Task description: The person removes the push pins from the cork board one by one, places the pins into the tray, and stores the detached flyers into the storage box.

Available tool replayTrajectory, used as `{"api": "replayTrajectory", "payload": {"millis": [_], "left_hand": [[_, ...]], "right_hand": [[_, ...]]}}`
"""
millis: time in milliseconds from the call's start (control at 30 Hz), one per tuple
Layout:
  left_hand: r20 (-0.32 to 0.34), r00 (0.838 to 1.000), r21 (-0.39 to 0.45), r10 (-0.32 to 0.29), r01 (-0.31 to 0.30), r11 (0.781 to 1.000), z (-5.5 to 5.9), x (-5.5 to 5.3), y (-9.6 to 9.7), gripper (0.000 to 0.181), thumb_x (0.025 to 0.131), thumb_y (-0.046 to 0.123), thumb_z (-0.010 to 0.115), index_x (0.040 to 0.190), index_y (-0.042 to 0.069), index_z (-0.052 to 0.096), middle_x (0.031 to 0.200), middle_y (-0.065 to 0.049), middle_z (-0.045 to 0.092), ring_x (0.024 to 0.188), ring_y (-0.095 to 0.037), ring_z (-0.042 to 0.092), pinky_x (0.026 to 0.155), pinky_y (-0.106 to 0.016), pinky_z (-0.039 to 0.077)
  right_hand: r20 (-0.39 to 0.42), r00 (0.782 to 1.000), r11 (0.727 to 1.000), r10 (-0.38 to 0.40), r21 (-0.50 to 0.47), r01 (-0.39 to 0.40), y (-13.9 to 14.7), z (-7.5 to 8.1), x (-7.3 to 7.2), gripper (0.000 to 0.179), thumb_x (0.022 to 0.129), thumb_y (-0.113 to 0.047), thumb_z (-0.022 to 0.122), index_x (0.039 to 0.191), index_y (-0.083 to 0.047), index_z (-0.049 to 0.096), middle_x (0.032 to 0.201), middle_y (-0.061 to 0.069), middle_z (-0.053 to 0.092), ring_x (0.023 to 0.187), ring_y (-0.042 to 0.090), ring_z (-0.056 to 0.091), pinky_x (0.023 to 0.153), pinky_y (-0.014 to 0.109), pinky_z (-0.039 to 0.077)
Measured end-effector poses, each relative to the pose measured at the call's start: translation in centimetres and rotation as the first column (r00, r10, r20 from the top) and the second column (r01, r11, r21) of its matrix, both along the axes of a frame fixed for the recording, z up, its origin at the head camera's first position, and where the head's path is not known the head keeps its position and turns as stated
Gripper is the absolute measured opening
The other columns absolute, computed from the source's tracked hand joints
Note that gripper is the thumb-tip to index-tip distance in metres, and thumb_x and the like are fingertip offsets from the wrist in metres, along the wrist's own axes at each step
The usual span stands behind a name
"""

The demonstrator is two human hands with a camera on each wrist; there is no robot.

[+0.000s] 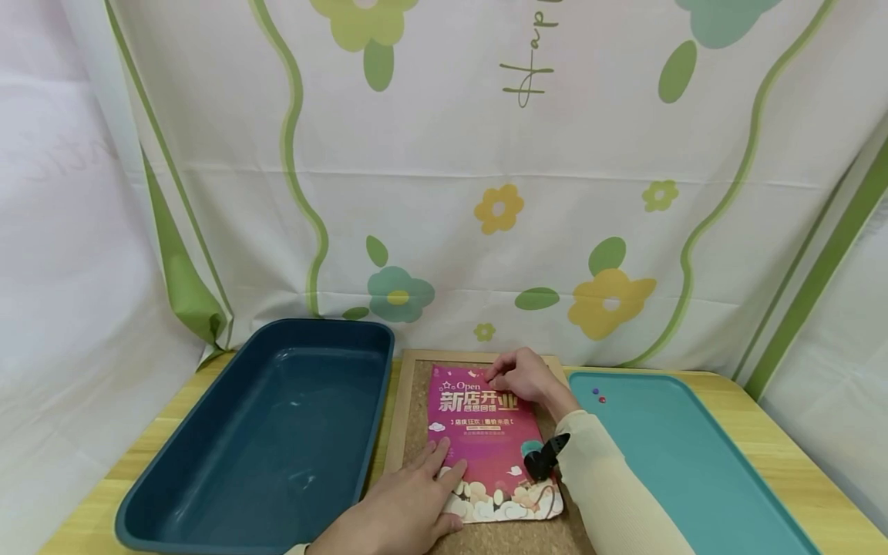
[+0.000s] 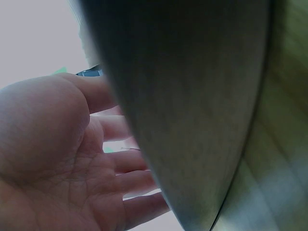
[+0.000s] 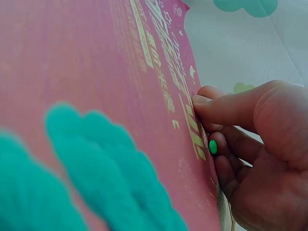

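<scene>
A pink poster [image 1: 486, 455] with gold lettering lies on a cork board [image 1: 416, 385] with a pale wooden frame. My left hand [image 1: 409, 493] rests on the poster's lower left part, fingers spread and straight. In the left wrist view its palm [image 2: 57, 159] shows beside a blurred dark surface. At the top right of the poster, my right hand [image 1: 523, 375] has its thumb and forefinger pinched together against the paper; their fingertips hide most of what is between them. A small green-headed pushpin [image 3: 212, 147] shows against the curled fingers of the right hand [image 3: 260, 139].
Left of the board stands a deep dark blue basin [image 1: 378, 354]. A shallow teal tray [image 1: 680, 455] lies to the right, bearing a blue pin [image 1: 595, 391] and a red pin [image 1: 602, 399]. Behind hangs a flowered white curtain [image 1: 444, 154]. A teal ribbed thing [image 3: 110, 163] covers part of the poster.
</scene>
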State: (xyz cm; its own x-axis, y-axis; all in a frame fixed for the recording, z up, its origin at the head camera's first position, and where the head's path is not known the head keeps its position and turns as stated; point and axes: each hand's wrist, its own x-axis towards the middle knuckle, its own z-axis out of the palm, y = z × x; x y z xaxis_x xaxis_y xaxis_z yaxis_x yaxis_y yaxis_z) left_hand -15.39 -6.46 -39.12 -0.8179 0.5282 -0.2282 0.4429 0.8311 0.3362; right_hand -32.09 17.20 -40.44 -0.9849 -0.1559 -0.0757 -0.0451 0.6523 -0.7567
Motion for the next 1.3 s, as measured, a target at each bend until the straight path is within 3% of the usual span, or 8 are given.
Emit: {"api": "replayTrajectory", "payload": {"millis": [900, 1300], "left_hand": [[0.012, 1.000, -0.006, 0.021, -0.021, 1.000, -0.14, 0.00, 0.08, 0.066, 0.098, 0.049, 0.071, 0.158, 0.027, 0.053, 0.171, -0.008, 0.041, 0.158, -0.033, 0.040, 0.104, -0.060, 0.057], [0.010, 1.000, -0.004, 0.020, -0.020, 1.000, -0.22, 0.02, 0.12, 0.067, 0.097, 0.048, 0.073, 0.158, 0.027, 0.053, 0.171, -0.008, 0.041, 0.158, -0.034, 0.040, 0.106, -0.061, 0.056]], "right_hand": [[-0.019, 1.000, 0.999, 0.018, -0.041, -0.019, 0.29, -0.14, -0.10, 0.007, 0.098, -0.014, 0.076, 0.096, -0.013, 0.082, 0.105, 0.008, 0.072, 0.099, 0.023, 0.061, 0.080, 0.032, 0.053], [-0.026, 0.999, 0.998, -0.038, -0.048, 0.037, 0.99, 0.43, 0.30, 0.008, 0.100, -0.015, 0.074, 0.102, -0.015, 0.082, 0.109, 0.008, 0.072, 0.103, 0.024, 0.061, 0.078, 0.030, 0.057]]}}
